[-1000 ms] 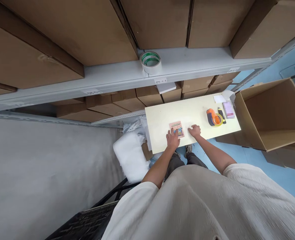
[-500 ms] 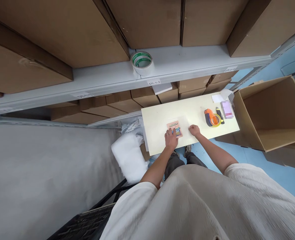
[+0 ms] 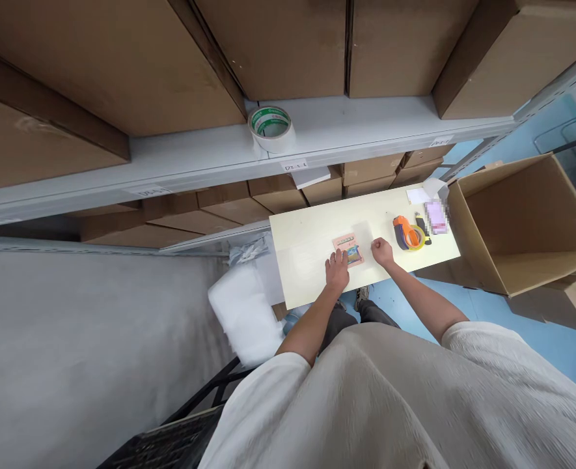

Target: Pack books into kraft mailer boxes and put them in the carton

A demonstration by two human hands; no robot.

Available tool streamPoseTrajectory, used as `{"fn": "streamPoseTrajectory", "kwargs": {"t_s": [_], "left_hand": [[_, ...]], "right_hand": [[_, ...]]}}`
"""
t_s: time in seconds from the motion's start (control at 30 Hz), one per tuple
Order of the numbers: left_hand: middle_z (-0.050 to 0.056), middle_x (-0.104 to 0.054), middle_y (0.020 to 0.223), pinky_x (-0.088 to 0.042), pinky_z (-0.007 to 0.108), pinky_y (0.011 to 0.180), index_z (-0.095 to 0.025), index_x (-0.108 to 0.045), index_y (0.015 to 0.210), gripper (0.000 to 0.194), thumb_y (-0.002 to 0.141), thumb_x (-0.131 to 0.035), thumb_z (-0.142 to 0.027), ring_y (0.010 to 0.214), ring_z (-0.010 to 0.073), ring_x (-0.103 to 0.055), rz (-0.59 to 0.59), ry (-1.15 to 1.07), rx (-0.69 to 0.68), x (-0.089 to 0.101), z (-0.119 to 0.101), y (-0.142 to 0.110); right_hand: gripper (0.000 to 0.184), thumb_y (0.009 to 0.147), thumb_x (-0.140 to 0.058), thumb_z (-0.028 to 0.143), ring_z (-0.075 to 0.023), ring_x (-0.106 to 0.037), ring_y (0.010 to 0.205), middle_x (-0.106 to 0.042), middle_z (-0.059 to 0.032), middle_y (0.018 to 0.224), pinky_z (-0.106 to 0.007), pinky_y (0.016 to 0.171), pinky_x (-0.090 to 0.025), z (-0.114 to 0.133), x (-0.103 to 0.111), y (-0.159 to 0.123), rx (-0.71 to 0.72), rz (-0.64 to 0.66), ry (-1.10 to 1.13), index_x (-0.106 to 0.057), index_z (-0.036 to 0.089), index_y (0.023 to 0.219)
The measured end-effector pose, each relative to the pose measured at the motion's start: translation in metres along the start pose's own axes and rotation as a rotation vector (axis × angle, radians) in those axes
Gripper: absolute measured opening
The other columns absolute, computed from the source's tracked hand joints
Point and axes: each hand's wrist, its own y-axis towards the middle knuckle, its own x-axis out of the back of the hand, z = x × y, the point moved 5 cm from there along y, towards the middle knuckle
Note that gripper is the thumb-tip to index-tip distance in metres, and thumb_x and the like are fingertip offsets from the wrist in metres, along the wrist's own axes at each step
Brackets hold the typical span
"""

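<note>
On the cream tabletop [image 3: 307, 251] lies a small flat pink pack [image 3: 343, 240] with a colourful picture. My left hand [image 3: 337, 268] rests on its left and lower part, fingers stretched out flat. To the right of the pack, a thin see-through plastic film [image 3: 364, 232] spreads over the table. My right hand [image 3: 382, 252] is closed in a pinch at the film's right edge; the pinched bit is mostly hidden by the fingers. Whether the film wraps the pack, I cannot tell.
Right of my hands lie an orange tape dispenser [image 3: 405, 232], a dark cutter [image 3: 421, 225] and a blurred pink item [image 3: 436, 216]. A large open carton [image 3: 536, 215] stands at the right. Above runs a shelf with a tape roll [image 3: 271, 130]. White foam wrap [image 3: 246, 312] is at left.
The pink pack and both hands have shifted a little to the right over the table. My left hand now covers more of the pack's left side. The view has shifted slightly.
</note>
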Motion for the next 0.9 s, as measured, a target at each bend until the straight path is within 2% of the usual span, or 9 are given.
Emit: {"fn": "streamPoseTrajectory", "kwargs": {"t_s": [0.13, 0.37, 0.47, 0.57, 0.67, 0.77, 0.9], "left_hand": [[0.018, -0.039, 0.176, -0.038, 0.06, 0.127, -0.023, -0.036, 0.172, 0.085, 0.09, -0.058, -0.011, 0.16, 0.0399, -0.037, -0.011, -0.018, -0.018, 0.002, 0.003, -0.003], [0.017, -0.048, 0.169, -0.051, 0.044, 0.12, -0.021, -0.036, 0.17, 0.076, 0.096, -0.05, -0.008, 0.152, 0.0306, -0.052, -0.053, -0.272, -0.021, 0.004, 0.014, -0.008], [0.017, -0.048, 0.167, -0.055, 0.042, 0.116, -0.022, -0.034, 0.17, 0.076, 0.097, -0.048, -0.007, 0.148, 0.0288, -0.057, -0.06, -0.393, -0.015, 0.003, 0.018, -0.01], [0.017, -0.046, 0.168, -0.054, 0.044, 0.118, -0.023, -0.034, 0.17, 0.077, 0.097, -0.047, -0.006, 0.15, 0.0295, -0.054, -0.079, -0.432, -0.006, 0.003, 0.021, -0.012], [0.016, -0.041, 0.171, -0.049, 0.048, 0.123, -0.024, -0.035, 0.17, 0.078, 0.095, -0.047, -0.005, 0.154, 0.0311, -0.05, -0.069, -0.405, -0.005, 0.003, 0.022, -0.012], [0.015, -0.04, 0.172, -0.051, 0.05, 0.12, -0.027, -0.041, 0.168, 0.077, 0.094, -0.048, -0.006, 0.15, 0.0336, -0.053, -0.007, -0.347, 0.019, 0.0, 0.023, -0.009], [0.016, -0.043, 0.169, -0.054, 0.053, 0.114, -0.028, -0.051, 0.162, 0.07, 0.094, -0.054, -0.011, 0.146, 0.0395, -0.053, 0.056, -0.243, 0.047, -0.001, 0.021, -0.006]], "right_hand": [[0.023, 0.101, -0.049, 0.019, -0.0249, -0.07, 0.103, -0.078, -0.0051, 0.106, -0.029, 0.087, -0.051, 0.021, -0.014, -0.018, 0.135, 0.048, -0.057, -0.07, 0.025, 0.108], [0.024, 0.101, -0.052, 0.015, -0.0238, -0.068, 0.106, -0.077, -0.0068, 0.116, -0.028, 0.089, -0.049, 0.042, -0.059, -0.034, 0.29, 0.166, -0.202, -0.072, 0.024, 0.111], [0.03, 0.099, -0.049, 0.01, -0.0238, -0.067, 0.109, -0.076, -0.0095, 0.119, -0.029, 0.094, -0.048, 0.042, -0.074, -0.034, 0.33, 0.207, -0.228, -0.072, 0.02, 0.116], [0.035, 0.099, -0.048, 0.01, -0.0233, -0.067, 0.112, -0.076, -0.0111, 0.123, -0.03, 0.1, -0.048, 0.039, -0.083, -0.033, 0.381, 0.242, -0.245, -0.073, 0.018, 0.122], [0.036, 0.098, -0.05, 0.011, -0.0242, -0.066, 0.114, -0.076, -0.0111, 0.121, -0.031, 0.102, -0.049, 0.034, -0.09, -0.032, 0.446, 0.279, -0.257, -0.076, 0.018, 0.121], [0.037, 0.095, -0.05, 0.008, -0.0259, -0.067, 0.112, -0.077, -0.0118, 0.113, -0.033, 0.101, -0.051, 0.027, -0.095, -0.032, 0.52, 0.309, -0.242, -0.079, 0.017, 0.115], [0.039, 0.093, -0.051, 0.008, -0.0259, -0.069, 0.114, -0.077, -0.0119, 0.12, -0.034, 0.105, -0.052, 0.012, -0.093, -0.027, 0.544, 0.272, -0.158, -0.08, 0.018, 0.117]]}}
